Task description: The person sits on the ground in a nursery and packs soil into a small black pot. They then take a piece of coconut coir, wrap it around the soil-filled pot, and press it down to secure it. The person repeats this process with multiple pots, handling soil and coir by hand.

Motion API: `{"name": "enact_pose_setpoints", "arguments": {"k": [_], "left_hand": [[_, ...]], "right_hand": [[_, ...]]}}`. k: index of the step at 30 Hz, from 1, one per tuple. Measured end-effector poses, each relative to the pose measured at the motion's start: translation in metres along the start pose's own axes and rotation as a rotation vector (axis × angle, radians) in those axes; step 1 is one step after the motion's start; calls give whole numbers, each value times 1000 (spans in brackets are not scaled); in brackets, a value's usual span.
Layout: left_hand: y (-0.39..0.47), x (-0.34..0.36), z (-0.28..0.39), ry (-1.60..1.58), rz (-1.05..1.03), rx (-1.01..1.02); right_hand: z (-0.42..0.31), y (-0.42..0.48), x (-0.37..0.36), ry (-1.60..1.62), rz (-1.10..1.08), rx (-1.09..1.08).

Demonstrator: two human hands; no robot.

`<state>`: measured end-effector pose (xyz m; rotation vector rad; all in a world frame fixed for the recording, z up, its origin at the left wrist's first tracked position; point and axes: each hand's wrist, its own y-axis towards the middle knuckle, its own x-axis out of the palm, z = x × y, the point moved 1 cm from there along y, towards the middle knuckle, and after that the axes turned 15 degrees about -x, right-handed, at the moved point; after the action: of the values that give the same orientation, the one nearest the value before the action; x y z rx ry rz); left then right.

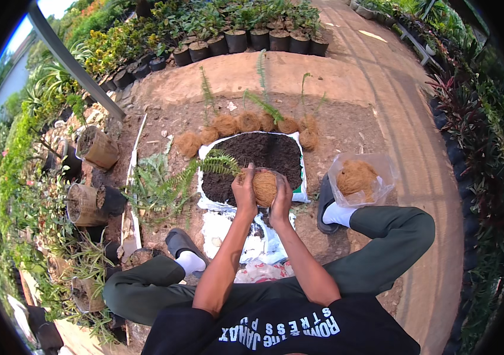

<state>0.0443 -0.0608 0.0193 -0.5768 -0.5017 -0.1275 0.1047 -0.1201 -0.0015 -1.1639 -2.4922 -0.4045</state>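
Note:
Between my two palms is a ball of brown coir fibre (264, 188), with a fern frond (219, 162) reaching out to its left. My left hand (245, 191) presses its left side and my right hand (281, 197) cups its right side. Both hands are over the near part of an opened white plastic sack (304, 171) filled with dark soil (252, 148). Several fibre balls (248, 122) sit in an arc along the sack's far edge, some with fern fronds standing up. Loose fern fronds (161, 188) lie left of the sack.
Right of the sack, a clear plastic bag (387, 171) holds loose coir fibre (358, 177), close by my right shoe (326, 206). Potted plants (96, 146) and a metal post (72, 62) stand left. Rows of black-potted plants (236, 41) line the back; red-leaved plants (449, 95) border the right.

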Motion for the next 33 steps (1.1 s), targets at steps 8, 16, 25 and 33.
{"name": "enact_pose_setpoints", "arguments": {"k": [8, 16, 25, 33], "left_hand": [[19, -21, -44, 91, 165, -8], [27, -22, -50, -130, 310, -385], [40, -18, -65, -71, 121, -530], [39, 1, -74, 97, 71, -412]], "right_hand": [[13, -14, -17, -317, 29, -32], [14, 5, -29, -513, -232, -120], [10, -5, -38, -706, -202, -653], [24, 13, -57, -517, 43, -463]]}}
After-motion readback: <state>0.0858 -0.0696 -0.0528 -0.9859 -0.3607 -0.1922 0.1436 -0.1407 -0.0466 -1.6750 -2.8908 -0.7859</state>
